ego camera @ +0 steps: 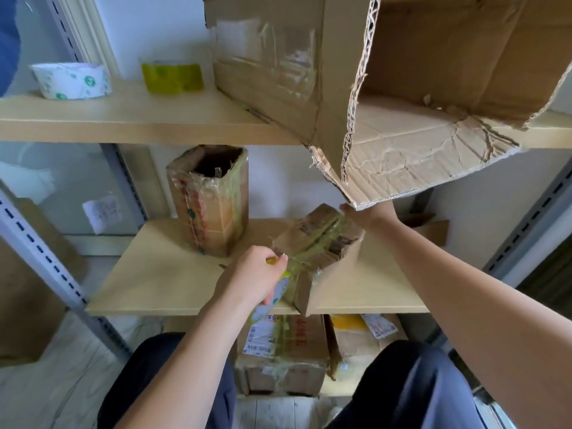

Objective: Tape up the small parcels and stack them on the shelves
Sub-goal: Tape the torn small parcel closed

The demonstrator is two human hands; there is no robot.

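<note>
A small cardboard parcel [318, 243] lies tilted at the front of the middle shelf [161, 283], with yellow-green tape running over its top. My left hand [252, 277] grips a tape roll [272, 297] at the parcel's near end, the tape stretched onto the box. My right hand [370, 215] holds the parcel's far end, partly hidden under the flap of a big open carton. A taller taped parcel [210, 199] stands upright on the same shelf, to the left.
A large torn open carton [418, 97] juts out from the top shelf [130, 119] over the parcel. A white tape roll [71, 80] and a yellow one [171, 77] sit on that shelf. More boxes [284, 354] lie below, between my knees.
</note>
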